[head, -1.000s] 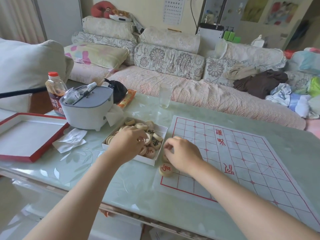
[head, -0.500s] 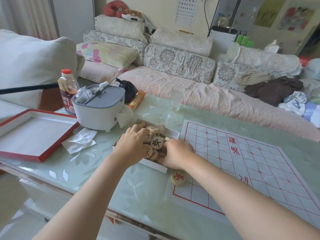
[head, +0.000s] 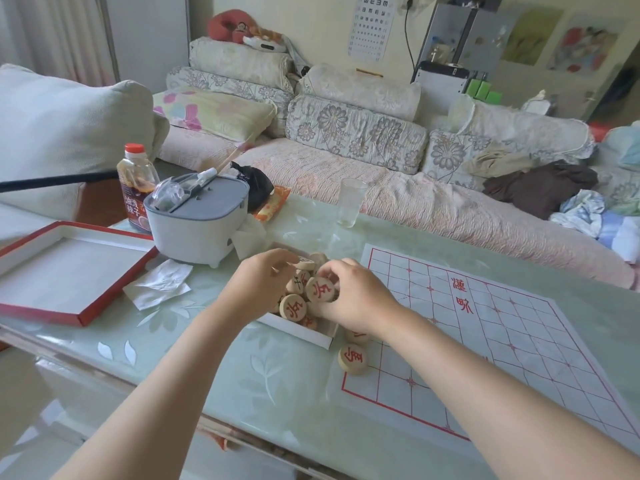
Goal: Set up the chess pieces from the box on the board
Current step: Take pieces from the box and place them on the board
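A white box [head: 300, 331] with several round wooden chess pieces stands on the table left of the paper board [head: 502, 344], which is printed with a red grid. My left hand [head: 258, 285] is in the box with its fingers curled over the pieces. My right hand [head: 356, 297] reaches in from the board side and pinches a piece with a red character [head: 320, 289]. One red-marked piece [head: 352, 357] lies on the board's near left corner. Another piece [head: 356, 336] sits just behind it, partly hidden by my right wrist.
A red-edged box lid [head: 69, 268] lies at the left. A grey-white appliance [head: 197, 220], a sauce bottle [head: 135, 187] and crumpled tissue [head: 160, 282] stand behind and left of the box. A drinking glass [head: 350, 201] is at the far table edge, before a sofa.
My right hand left the board's corner, where it had set a piece, and went into the box. It now pinches a red-marked piece. My left hand stays in the box.
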Demonstrator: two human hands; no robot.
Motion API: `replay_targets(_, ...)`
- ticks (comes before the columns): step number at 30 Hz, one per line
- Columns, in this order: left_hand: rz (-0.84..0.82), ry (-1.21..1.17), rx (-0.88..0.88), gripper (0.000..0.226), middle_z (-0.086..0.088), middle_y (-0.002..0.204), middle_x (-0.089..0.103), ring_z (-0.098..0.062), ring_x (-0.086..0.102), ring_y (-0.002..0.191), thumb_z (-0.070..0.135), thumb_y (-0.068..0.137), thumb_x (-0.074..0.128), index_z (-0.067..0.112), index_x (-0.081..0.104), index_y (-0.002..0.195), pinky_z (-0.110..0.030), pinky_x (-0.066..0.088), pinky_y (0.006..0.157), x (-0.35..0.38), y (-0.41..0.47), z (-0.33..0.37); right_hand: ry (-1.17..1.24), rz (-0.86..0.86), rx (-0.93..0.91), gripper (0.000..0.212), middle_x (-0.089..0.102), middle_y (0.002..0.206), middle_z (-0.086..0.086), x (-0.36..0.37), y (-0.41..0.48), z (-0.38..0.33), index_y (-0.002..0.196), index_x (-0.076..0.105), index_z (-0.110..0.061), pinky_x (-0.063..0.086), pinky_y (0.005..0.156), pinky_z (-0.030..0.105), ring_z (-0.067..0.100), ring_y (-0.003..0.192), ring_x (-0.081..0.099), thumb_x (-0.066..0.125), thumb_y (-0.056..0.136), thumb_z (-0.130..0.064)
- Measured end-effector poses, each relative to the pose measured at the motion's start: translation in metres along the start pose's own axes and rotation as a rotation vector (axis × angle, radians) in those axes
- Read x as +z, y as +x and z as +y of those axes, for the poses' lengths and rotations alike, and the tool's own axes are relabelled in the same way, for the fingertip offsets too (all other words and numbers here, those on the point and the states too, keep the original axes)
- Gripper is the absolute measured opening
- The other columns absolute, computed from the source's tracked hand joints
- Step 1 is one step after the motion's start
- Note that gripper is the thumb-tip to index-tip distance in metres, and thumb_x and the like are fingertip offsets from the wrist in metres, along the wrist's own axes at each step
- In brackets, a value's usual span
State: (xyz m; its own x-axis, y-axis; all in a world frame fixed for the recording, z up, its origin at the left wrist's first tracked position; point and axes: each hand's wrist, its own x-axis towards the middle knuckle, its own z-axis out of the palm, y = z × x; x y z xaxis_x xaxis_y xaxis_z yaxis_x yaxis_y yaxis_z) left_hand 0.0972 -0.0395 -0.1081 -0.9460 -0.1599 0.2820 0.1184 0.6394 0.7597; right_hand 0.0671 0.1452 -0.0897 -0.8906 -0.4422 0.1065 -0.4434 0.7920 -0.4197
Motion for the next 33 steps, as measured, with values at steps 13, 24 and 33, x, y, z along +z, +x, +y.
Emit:
replay_targets(13, 0.093, -0.002, -0.172, 0.018, 0.009, 0.097, 0.067, -0.013, 0.066, 0.075, 0.024, 0.09, 0.059, 0.034, 0.071, 0.097, -0.027, 0.053, 0.064, -0.013, 0.001, -0.014, -0.049, -0.065, -0.186, 0.048, 0.054, 0.125, -0.014, 0.035, 0.003, -0.009, 0.117, 0.061, -0.039, 0.045, 0.09, 0.032, 0.018, 0.113, 0.054, 0.065, 0.08, -0.009)
replay_targets(24, 0.052, 0.124, -0.133, 0.028, 0.005, 0.104, 0.062, -0.02, 0.06, 0.086, 0.029, 0.093, 0.051, 0.031, 0.054, 0.12, -0.03, 0.051, 0.069, 0.0, 0.001, -0.006, -0.227, -0.028, -0.219, 0.048, 0.047, 0.127, 0.0, 0.03, 0.002, -0.003, 0.135, 0.051, -0.024, 0.039, 0.079, 0.032, 0.027, 0.114, 0.054, 0.068, 0.09, -0.027)
replay_targets(33, -0.111, 0.063, 0.043, 0.021, 0.01, 0.1, 0.064, -0.011, 0.06, 0.086, 0.026, 0.09, 0.056, 0.034, 0.066, 0.107, -0.024, 0.049, 0.067, 0.056, -0.003, 0.051, -0.176, 0.039, 0.051, 0.045, 0.045, 0.13, -0.008, -0.034, -0.054, 0.079, 0.141, 0.045, -0.03, 0.049, 0.085, 0.038, 0.019, 0.106, 0.058, 0.057, 0.098, -0.036)
